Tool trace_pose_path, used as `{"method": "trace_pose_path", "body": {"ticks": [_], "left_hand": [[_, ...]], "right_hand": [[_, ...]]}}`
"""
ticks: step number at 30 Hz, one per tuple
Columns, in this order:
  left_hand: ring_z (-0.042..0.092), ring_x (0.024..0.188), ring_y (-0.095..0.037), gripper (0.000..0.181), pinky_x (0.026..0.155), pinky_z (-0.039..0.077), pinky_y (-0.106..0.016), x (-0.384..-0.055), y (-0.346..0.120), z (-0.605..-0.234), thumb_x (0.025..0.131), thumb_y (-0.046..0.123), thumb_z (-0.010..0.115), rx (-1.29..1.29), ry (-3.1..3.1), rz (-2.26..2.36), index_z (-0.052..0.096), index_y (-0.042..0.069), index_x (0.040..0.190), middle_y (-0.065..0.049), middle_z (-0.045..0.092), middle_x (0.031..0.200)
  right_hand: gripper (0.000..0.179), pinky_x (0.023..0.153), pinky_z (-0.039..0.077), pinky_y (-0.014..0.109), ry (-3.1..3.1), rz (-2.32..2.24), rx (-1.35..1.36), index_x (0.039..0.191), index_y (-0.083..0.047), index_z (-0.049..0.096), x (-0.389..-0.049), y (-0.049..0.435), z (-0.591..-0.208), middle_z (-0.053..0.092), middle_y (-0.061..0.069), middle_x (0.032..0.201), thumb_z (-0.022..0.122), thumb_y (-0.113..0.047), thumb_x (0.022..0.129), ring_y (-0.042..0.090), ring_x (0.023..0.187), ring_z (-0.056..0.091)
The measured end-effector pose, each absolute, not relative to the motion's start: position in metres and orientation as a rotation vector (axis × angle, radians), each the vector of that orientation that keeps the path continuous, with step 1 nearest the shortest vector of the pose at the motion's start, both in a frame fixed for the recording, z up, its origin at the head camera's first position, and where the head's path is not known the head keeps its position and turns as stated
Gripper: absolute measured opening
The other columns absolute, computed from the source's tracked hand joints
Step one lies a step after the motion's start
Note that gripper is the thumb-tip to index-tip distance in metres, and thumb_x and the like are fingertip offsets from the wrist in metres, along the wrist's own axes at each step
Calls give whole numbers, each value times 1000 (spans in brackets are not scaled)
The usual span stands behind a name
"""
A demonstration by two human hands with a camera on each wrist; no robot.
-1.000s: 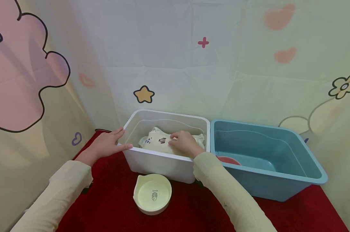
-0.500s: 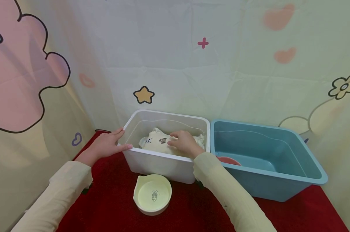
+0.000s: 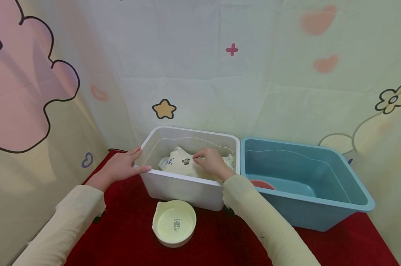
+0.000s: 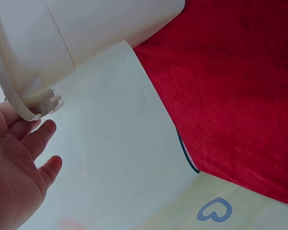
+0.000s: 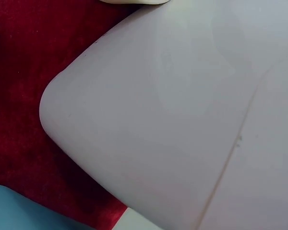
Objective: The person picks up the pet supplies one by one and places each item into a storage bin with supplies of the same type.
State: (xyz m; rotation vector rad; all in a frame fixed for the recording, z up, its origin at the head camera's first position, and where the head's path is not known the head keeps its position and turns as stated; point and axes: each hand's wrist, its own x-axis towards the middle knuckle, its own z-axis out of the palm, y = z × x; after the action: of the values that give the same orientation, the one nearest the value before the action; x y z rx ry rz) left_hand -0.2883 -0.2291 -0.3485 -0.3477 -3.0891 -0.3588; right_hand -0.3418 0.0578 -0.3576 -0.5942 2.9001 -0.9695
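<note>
A white plastic tub [image 3: 183, 186] stands before the backdrop. My left hand [image 3: 123, 164] holds its front left corner, thumb over the front rim and fingertips at the left rim. In the left wrist view, some fingers [image 4: 41, 139] spread loosely below the rim. Inside the tub lies a cream cloth [image 3: 178, 166], ruffled at the edge, with a small animal print and dark blue spots. Reaching over the front rim, my right hand [image 3: 213, 163] pinches at this cloth near the print. Whether fabric is between its fingertips is hard to see. The right wrist view shows no hand.
A blue tub [image 3: 306, 207] stands close against the white one's right side, with a red rounded item [image 3: 262, 184] inside. In front is a pale yellow bowl [image 3: 174, 223] with a fishbone print. Everything stands on red cloth [image 3: 127, 229]; a printed curtain [image 3: 200, 74] hangs behind.
My right thumb and index fingertips have come closer together, and that hand has shifted very slightly over the cloth. My left hand stays on the white tub's corner.
</note>
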Motion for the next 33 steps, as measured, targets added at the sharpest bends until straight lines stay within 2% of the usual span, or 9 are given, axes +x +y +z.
{"method": "trace_pose_path", "body": {"ticks": [8,21,33], "left_hand": [[40,120,-42,94,88,37,-60,-288,-230,-349,74,71,43,-352,-3085,-364,23,7,140,-18,24,144],[39,121,-41,94,88,37,-60,-290,-231,-351,74,72,42,-347,-3087,-355,22,7,140,-18,23,144],[43,117,-40,94,87,39,-58,-289,-230,-349,74,71,42,-360,-3086,-348,22,7,140,-18,24,144]], "right_hand": [[18,91,43,37,2934,-965,-665,96,-9,69,-338,59,-355,66,6,102,58,-18,85,21,102,55],[22,89,45,37,2870,-995,-732,102,-7,66,-325,64,-347,64,7,106,56,-18,86,22,102,55],[22,88,45,38,2841,-986,-722,103,-7,66,-315,69,-341,63,6,106,56,-17,86,23,101,53]]}}
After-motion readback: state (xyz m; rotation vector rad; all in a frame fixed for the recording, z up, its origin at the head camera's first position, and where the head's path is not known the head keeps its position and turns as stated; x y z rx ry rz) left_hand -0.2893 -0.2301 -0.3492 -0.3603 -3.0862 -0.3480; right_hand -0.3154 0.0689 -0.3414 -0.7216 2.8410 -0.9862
